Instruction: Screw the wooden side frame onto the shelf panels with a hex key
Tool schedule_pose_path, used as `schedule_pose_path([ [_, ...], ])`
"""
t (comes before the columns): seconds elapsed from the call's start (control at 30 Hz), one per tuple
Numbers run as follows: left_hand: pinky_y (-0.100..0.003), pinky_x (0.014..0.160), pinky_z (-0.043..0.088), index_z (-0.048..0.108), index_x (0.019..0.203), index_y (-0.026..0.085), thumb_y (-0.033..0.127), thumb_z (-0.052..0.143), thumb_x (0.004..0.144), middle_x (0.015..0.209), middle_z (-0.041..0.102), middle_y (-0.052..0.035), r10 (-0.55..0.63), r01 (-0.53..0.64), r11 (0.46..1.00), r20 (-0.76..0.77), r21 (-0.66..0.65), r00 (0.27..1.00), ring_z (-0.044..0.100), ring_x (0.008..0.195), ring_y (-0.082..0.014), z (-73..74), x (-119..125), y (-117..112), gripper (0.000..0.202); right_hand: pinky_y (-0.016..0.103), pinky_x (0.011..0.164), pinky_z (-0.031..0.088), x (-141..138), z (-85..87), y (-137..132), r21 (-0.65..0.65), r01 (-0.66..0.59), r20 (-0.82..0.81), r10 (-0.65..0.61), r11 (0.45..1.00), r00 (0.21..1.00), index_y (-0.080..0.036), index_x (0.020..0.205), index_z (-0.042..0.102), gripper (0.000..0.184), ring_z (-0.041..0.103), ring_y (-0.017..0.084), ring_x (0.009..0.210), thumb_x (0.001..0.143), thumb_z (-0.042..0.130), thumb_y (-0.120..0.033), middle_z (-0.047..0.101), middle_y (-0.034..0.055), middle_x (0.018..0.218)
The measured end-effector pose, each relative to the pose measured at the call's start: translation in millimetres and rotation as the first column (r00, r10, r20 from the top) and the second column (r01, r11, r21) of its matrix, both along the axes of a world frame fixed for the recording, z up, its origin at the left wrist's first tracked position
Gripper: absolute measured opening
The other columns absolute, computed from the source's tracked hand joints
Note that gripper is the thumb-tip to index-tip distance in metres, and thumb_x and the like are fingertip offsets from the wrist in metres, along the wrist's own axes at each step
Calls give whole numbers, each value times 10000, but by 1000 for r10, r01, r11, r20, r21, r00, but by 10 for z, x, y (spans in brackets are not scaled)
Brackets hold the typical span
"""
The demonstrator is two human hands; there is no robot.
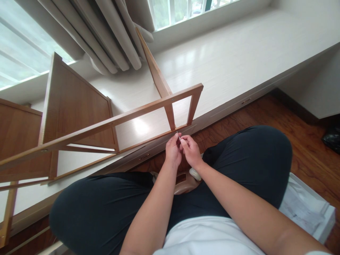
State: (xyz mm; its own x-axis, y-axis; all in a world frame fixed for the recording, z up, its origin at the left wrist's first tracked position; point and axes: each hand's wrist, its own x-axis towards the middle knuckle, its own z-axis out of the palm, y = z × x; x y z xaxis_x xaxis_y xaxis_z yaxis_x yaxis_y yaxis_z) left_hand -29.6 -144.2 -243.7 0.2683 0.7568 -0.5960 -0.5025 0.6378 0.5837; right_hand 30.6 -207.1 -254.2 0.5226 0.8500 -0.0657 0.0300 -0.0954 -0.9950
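My left hand and my right hand are closed together at the near lower rail of a wooden shelf frame. Between their fingertips shows a thin metal rod, too small to name more exactly. Its upper end points at the joint where an upright wooden panel meets the rail. My right thumb and fingers pinch the rod. The left fingers are pressed around its upper part, and their inner side is hidden. Metal fasteners show on the upper rail.
The frame lies on a white window ledge, with wooden panels standing at its left. Grey curtains hang behind. A white tray holding papers is by my right knee. A black plastic bag lies on the wooden floor.
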Motion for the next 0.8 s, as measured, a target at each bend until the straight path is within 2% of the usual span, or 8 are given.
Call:
schedule_pose_path([
  [0.3,-194,369,252,715,831,115,338,840,747,599,610,21,-45,45,999,-11,15,999,404,389,-37,24,0,6,269,281,614,441,4,9,9,-11,2,24,-1,1000,1000,-239,948,614,278,554,161,594,1026,454,-453,587,-31,653],
  [0.8,-199,356,260,711,839,116,352,847,739,613,614,21,-51,51,998,-13,28,999,416,382,-41,-7,-3,5,290,282,595,433,14,6,21,-31,7,-3,-7,999,1000,-239,905,608,274,541,162,578,1008,470,-453,584,-34,630],
])
